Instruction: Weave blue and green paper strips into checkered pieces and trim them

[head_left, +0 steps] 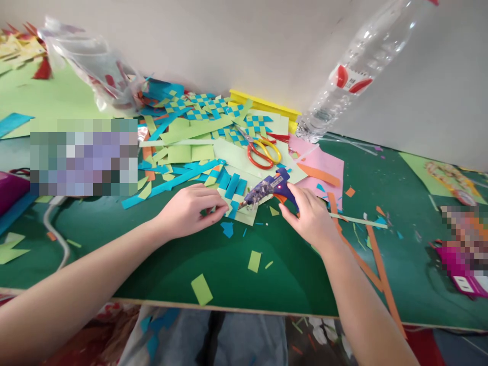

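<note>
In the head view, my right hand (310,211) is wrapped round the handle of a blue hot glue gun (269,188) with an orange trigger. Its nozzle points left, at the edge of a small woven piece of blue and pale green paper strips (232,189). My left hand (192,211) is closed, thumb and fingertips pinching the left side of that woven paper. Below the nozzle lies a pale green paper sheet (249,216). Scissors with red and yellow handles (263,153) rest just behind the gun.
Blue-green woven paper pieces (208,105) and loose strips pile up at the back. A tall plastic bottle (354,76) and a bagged cup (101,76) stand by the wall. Orange strips (381,269) lie right; a white cable (53,229) runs left. Scraps dot the green table (160,274).
</note>
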Available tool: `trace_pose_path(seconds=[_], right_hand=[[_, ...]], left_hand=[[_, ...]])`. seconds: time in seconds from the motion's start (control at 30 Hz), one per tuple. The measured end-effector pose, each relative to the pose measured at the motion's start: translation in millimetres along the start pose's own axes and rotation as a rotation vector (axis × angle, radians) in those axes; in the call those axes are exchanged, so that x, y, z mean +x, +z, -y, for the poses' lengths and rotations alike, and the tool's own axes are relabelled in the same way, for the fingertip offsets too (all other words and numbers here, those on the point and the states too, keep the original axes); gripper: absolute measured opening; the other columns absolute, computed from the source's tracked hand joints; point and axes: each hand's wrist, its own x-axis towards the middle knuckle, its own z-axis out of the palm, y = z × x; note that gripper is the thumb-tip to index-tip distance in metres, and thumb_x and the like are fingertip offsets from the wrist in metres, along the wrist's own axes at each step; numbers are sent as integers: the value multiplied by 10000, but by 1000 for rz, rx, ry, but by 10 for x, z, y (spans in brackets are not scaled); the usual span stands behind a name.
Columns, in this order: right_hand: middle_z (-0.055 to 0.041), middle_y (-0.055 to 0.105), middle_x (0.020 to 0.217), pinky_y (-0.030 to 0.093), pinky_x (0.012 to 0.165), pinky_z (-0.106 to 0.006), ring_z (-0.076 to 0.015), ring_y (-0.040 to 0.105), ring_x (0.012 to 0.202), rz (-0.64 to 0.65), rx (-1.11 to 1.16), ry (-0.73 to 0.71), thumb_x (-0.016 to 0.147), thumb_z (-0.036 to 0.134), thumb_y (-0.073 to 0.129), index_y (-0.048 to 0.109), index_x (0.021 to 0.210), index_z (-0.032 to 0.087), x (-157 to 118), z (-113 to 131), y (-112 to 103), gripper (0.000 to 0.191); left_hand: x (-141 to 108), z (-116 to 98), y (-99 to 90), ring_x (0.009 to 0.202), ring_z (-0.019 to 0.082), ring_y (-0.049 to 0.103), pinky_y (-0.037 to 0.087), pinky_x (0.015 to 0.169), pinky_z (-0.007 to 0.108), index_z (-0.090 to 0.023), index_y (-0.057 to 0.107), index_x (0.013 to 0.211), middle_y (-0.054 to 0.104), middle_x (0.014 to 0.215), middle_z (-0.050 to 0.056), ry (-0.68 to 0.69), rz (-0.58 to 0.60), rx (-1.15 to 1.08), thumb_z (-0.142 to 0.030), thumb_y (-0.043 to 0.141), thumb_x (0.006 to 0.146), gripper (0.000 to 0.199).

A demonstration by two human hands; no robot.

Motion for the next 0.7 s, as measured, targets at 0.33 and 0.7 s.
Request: trace_pose_path(seconds=[0.33,0.7], right_hand=[[-183,674,1114,571,862,-412,-269,657,1022,53,-70,-33,926,227,502,406,1358,65,-22,6,-14,471],[-178,663,1153,553,895,-415,-268,645,1045,89,-71,-39,935,215,488,403,1364,66,-44,31,-14,462]], left_hand=[[20,7,-9,654,117,623,451,695,280,-189,627,830,699,763,1,48,-23,60,-166,559,881,88],[15,-9,-2,638,115,611,444,670,281,-194,608,825,692,755,-3,76,-17,103,-171,559,879,76]])
